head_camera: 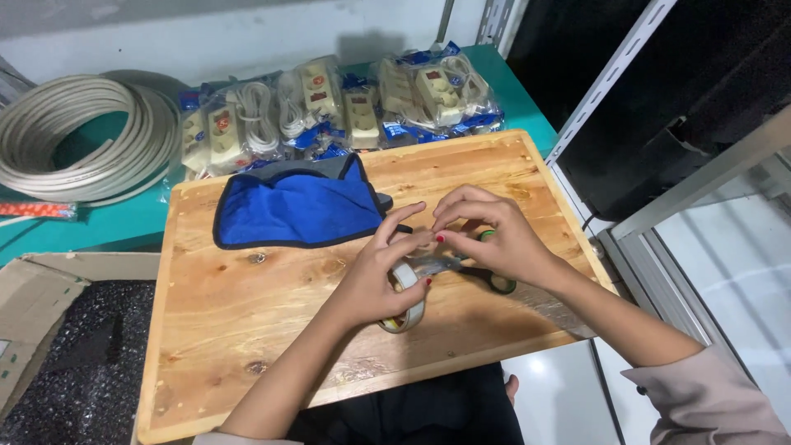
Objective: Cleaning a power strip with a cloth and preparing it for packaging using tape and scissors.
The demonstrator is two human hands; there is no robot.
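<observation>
My left hand grips a roll of clear tape over the wooden board, its fingers pinching the loose tape end. My right hand meets it just to the right, fingertips on the same tape end. Under my right hand lie scissors with black and green handles, partly hidden. A blue fabric piece with dark edging rests on the board behind my hands.
Several bagged power strips with white cords line the back of the teal table. A coil of white cable lies far left. An open cardboard box with black bubble wrap sits at the lower left. Metal shelving uprights stand right.
</observation>
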